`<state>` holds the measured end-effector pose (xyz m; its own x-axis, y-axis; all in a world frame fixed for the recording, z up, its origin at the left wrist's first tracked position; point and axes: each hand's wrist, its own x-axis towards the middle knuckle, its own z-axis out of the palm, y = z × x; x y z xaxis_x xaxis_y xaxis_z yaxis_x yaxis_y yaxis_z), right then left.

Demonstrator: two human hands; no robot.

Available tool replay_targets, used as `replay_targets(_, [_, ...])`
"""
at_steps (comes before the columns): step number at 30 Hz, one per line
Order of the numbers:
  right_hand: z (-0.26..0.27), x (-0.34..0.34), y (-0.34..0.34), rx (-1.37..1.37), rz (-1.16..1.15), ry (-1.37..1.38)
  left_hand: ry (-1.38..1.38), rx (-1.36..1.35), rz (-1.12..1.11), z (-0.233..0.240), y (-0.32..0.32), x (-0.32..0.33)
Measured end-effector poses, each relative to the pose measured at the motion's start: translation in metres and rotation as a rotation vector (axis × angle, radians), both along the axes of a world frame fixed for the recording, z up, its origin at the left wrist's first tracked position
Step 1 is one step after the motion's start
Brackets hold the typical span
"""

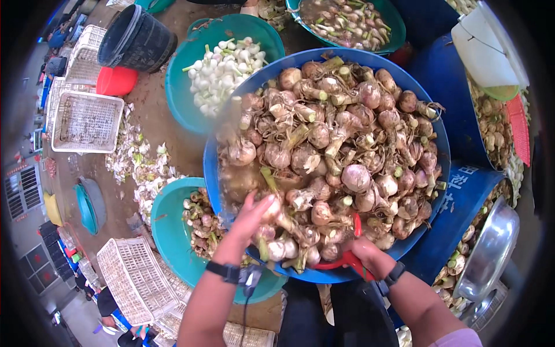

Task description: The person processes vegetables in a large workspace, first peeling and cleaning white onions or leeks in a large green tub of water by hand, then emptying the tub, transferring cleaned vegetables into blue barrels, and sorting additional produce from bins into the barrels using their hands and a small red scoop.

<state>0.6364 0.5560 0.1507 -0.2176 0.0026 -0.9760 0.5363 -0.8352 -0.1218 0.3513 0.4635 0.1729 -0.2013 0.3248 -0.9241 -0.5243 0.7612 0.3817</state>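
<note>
A large blue tub (208, 173) sits before me, heaped with whole garlic bulbs (318, 134) with cut stems and dirty skins. Murky water (238, 182) shows at its left side. My left hand (253, 217) reaches over the near left rim, its fingers against garlic bulbs; whether it grips one is not clear. My right hand (368, 256) grips the rim of a red plastic container (349, 259) at the tub's near edge. Bulbs lie in and over this container and hide most of it. Both wrists wear dark bands.
A teal basin (173, 95) holds peeled white garlic; another basin (167, 212) holds small brown bulbs, and a third (396, 26) has bulbs in water. Blue barrels (459, 217), a metal bowl (490, 251), white crates (134, 277) and a black bucket (143, 43) stand around.
</note>
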Motion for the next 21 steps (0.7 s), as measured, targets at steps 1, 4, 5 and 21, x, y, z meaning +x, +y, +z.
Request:
replay_targets(1, [-0.018,0.0,-0.005,-0.134,0.032,-0.017,-0.04,0.001,0.039,-0.004,0.009,0.005])
replay_targets(4, [-0.049,-0.016,-0.024,-0.258,-0.304,0.059,-0.199,-0.022,0.052,-0.024,0.014,0.001])
replay_targets(5, [-0.056,-0.02,-0.025,-0.282,-0.181,0.073,-0.176,-0.025,0.052,-0.029,0.005,-0.002])
replay_targets(21, [0.011,-0.047,-0.041,0.221,-0.394,0.4,-0.239,0.175,0.502,-0.005,-0.03,0.016])
